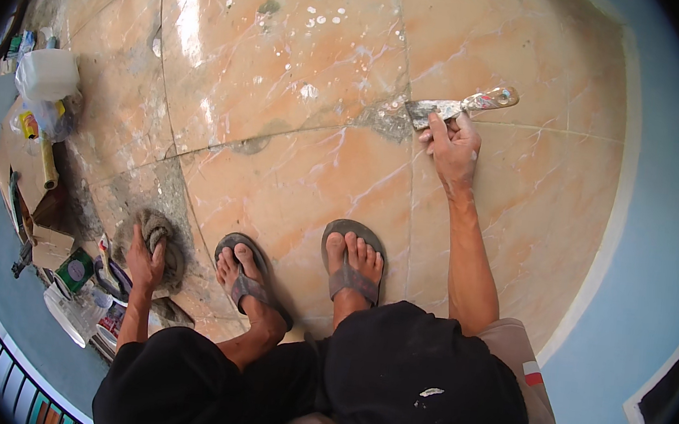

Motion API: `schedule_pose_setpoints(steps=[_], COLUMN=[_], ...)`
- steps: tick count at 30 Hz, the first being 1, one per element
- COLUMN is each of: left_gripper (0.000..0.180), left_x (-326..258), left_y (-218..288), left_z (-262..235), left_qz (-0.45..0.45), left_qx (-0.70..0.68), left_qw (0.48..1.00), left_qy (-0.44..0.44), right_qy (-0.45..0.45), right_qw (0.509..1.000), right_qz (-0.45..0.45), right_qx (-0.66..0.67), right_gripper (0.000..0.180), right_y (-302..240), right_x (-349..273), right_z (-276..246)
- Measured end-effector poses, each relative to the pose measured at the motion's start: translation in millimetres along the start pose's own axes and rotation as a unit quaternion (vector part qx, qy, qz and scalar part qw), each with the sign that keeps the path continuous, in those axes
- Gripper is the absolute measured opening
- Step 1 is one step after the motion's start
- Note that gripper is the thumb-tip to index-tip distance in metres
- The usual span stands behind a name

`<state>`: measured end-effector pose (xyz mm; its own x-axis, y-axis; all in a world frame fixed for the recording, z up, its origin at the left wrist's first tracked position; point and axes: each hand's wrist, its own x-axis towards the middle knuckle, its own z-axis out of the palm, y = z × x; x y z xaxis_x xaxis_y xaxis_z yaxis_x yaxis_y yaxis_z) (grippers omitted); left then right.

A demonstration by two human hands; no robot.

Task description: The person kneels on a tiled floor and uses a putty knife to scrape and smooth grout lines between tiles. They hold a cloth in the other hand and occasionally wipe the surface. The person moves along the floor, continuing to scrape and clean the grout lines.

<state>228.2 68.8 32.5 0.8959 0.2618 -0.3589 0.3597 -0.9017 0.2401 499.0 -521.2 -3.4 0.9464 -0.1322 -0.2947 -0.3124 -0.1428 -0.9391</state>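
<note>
My right hand [452, 145] grips a putty knife [464, 105] with a paint-spattered handle. Its blade lies flat on a grey patch of filler [385, 121] where the joints of the tan marble-look floor tiles [293, 183] meet. My left hand [143, 263] presses on a grey crumpled rag [159, 231] lying on a dusty grey smear of the floor at the left. I squat, and both feet in grey flip-flops [352, 250] stand between the two hands.
A white plastic jug [46, 73], bags, a tube and cardboard lie at the left. Small tins, packets and tools [83, 285] cluster near my left hand. A pale blue wall with white skirting [611, 238] curves along the right. White paint drops [322, 14] dot the far tiles.
</note>
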Motion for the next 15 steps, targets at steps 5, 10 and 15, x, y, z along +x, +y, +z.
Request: schedule_pose_setpoints(steps=[5,10,15], left_gripper=[0.074,0.075,0.075], left_x=[-1,0,-1], left_y=[-1,2,-3], left_z=[2,1,4], left_qz=[0.016,0.004,0.011], left_qx=[-0.003,0.002,0.03], left_qw=[1.0,1.0,0.999], left_qy=[0.019,0.013,0.028], right_qy=[0.044,0.044,0.054], right_qw=[0.997,0.995,0.998], right_qz=[-0.056,-0.064,-0.041], right_qx=[-0.022,-0.063,-0.004], right_gripper=[0.013,0.015,0.013], right_y=[4,2,4], right_x=[8,11,17], right_z=[17,20,15])
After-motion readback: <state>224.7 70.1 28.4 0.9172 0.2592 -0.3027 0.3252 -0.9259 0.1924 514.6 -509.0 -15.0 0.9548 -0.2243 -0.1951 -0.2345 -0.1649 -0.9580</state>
